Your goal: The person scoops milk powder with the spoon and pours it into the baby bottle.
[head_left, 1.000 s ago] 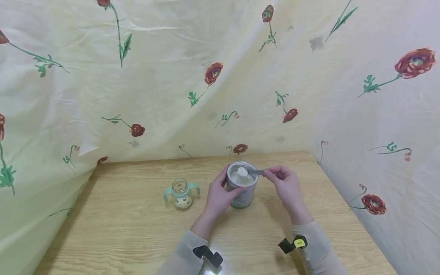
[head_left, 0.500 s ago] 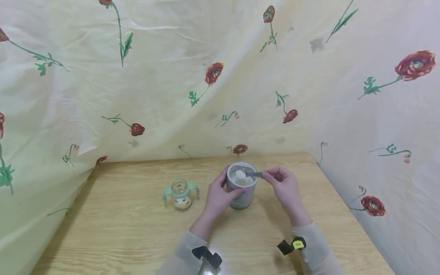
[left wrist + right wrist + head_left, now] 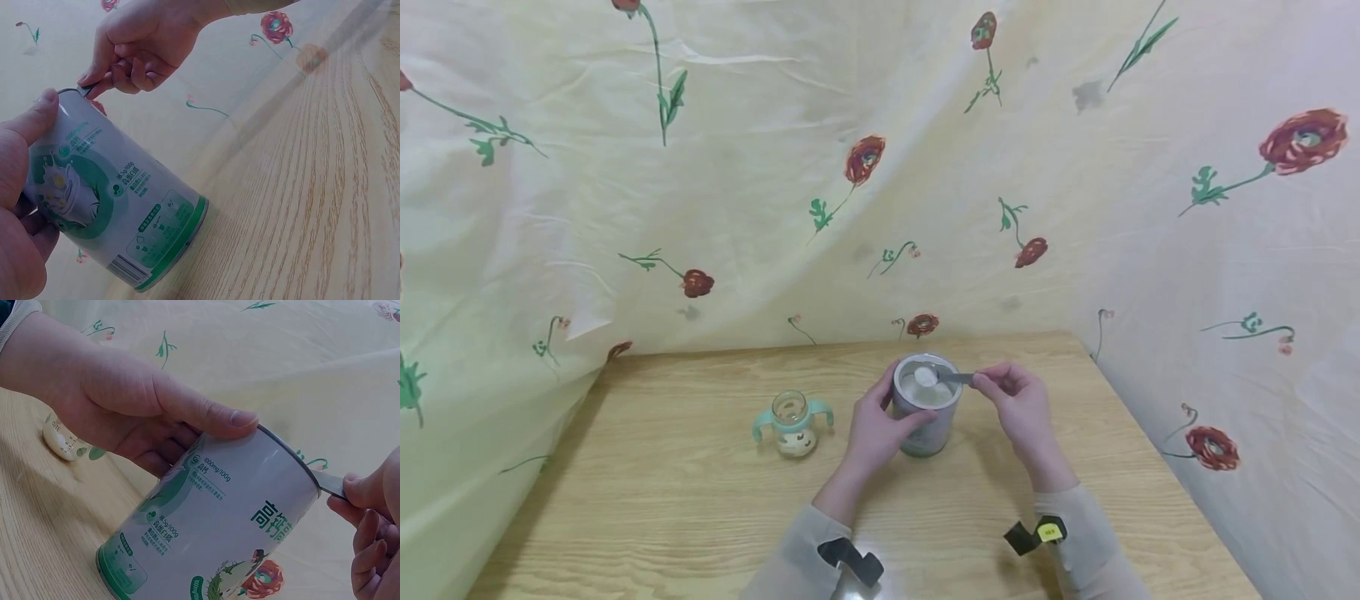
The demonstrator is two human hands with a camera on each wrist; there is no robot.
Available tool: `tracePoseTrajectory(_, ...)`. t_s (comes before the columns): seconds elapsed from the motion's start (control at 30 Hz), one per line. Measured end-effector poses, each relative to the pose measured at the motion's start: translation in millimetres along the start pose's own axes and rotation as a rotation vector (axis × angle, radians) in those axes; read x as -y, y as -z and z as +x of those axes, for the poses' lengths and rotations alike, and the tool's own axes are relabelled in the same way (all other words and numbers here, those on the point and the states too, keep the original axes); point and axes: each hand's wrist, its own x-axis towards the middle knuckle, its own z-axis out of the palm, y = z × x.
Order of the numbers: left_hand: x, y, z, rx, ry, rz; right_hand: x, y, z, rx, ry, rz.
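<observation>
Head: left hand grasps the can at the tabletop's 1 o'clock; right hand pinches the scoop at the can's 3, bottle at its 9. Left wrist: right fingers tight on handle — best kept level. Right wrist: left thumb near rim — hold firm.

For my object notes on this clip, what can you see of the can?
The can is an open-topped cylinder, white with green printing, Chinese text, a barcode and a green band at its base; its rim looks metallic. Pale powder shows inside. It appears to stand roughly upright on the wood-grained table, its side gripped by the left hand. The right hand holds a scoop at its mouth; whether that touches the rim is unclear.
</observation>
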Motion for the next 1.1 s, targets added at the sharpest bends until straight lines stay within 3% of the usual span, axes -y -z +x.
tracePoseTrajectory(0.83,1.7,-0.2,-0.1,-0.008,0.009,0.007,0.1,2.7,1.0,0.030,-0.011,-0.020)
tracePoseTrajectory(1.1,-2.0,0.3,-0.5,-0.009,0.011,0.009,2.2,2.7,1.5,0.028,-0.024,0.025)
